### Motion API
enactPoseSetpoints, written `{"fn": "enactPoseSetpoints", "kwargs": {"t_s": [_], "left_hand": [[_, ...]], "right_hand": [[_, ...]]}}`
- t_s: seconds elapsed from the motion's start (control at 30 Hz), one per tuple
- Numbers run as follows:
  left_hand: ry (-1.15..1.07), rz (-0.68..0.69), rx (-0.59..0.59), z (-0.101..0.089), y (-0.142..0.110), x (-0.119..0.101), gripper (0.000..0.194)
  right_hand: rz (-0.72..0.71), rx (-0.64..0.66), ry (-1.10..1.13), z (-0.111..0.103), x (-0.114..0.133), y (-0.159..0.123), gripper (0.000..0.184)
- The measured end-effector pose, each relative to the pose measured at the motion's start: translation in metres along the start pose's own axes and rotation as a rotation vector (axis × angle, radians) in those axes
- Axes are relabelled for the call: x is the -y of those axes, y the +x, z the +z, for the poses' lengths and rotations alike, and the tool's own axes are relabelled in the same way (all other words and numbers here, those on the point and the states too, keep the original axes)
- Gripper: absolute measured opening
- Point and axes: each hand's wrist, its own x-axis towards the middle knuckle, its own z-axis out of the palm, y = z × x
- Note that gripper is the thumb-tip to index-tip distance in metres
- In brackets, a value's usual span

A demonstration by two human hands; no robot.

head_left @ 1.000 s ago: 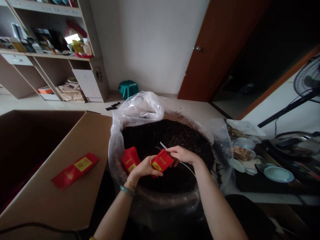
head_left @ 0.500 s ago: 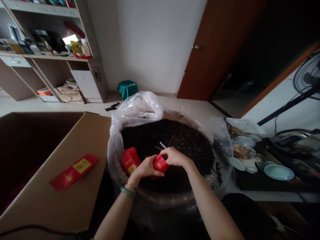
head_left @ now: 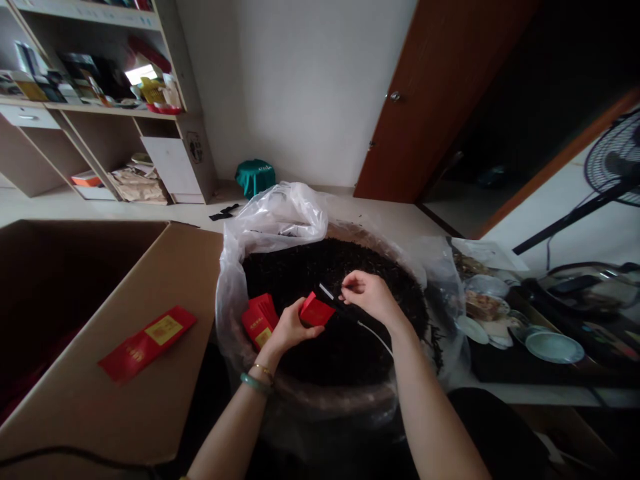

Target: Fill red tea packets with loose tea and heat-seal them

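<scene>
A small red packet (head_left: 317, 312) is gripped in my left hand (head_left: 293, 327), thumb along its lower side. My right hand (head_left: 367, 293) hovers just right of it with fingers pinched together; what they hold, if anything, is too small to make out. Beneath both hands, dark dried leaves (head_left: 310, 267), like loose tea, fill a wide round container lined with a clear plastic bag (head_left: 230, 267). A stack of flat red packets (head_left: 260, 317) rests on the leaves at the left rim. Between my hands shows a dark object with a white strip (head_left: 326, 291), its kind unclear.
A cardboard box (head_left: 185, 287) stands open at left, with red packets (head_left: 147, 343) lying on its flap. At right, a low table carries a pale green dish (head_left: 554, 347) and clear containers (head_left: 485, 293). Behind are a shelf unit (head_left: 170, 160), a green-covered bin (head_left: 255, 177) and a fan (head_left: 617, 160).
My right hand has drawn away from the red packet, up and to the right. The left hand keeps the packet, now turned slightly, and a pale curved line shows beside my right forearm.
</scene>
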Motion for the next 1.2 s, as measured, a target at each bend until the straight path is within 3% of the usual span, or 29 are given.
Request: {"fn": "enactPoseSetpoints", "kwargs": {"t_s": [0.1,0.2,0.33,0.43,0.57,0.67,0.8,1.03,1.13,1.2], "left_hand": [[-0.148,-0.018,-0.087,0.001,0.001,0.000,0.051],[-0.245,-0.059,-0.110,0.001,0.001,-0.004,0.057],[-0.341,-0.109,-0.045,-0.001,0.000,-0.013,0.062],[-0.420,-0.142,-0.005,-0.004,-0.001,-0.017,0.064],[-0.533,-0.200,0.147,-0.008,-0.002,-0.018,0.073],[-0.535,-0.222,0.263,-0.008,-0.002,-0.018,0.079],[-0.471,-0.223,0.267,-0.006,-0.002,-0.017,0.081],[-0.457,-0.314,0.402,-0.006,-0.003,-0.017,0.066],[-0.445,-0.312,0.391,-0.006,-0.003,-0.015,0.061],[-0.410,-0.271,0.313,-0.005,-0.002,-0.011,0.059]], "right_hand": [[-0.020,0.008,-0.080,-0.001,-0.005,-0.007,0.013],[-0.111,0.015,-0.166,0.006,-0.001,-0.015,0.030],[-0.230,0.156,-0.268,0.021,0.013,-0.018,0.032],[-0.151,0.248,-0.305,0.025,0.017,-0.012,0.019],[-0.102,0.221,-0.214,0.019,0.010,-0.004,0.031],[-0.058,0.201,-0.117,0.014,0.001,-0.002,0.039],[0.011,0.344,-0.077,0.009,-0.005,-0.004,0.038],[-0.178,0.358,-0.083,-0.002,0.002,-0.004,0.042],[-0.191,0.305,-0.090,-0.001,0.001,-0.003,0.042],[-0.165,0.238,-0.093,0.004,-0.001,-0.004,0.039]]}}
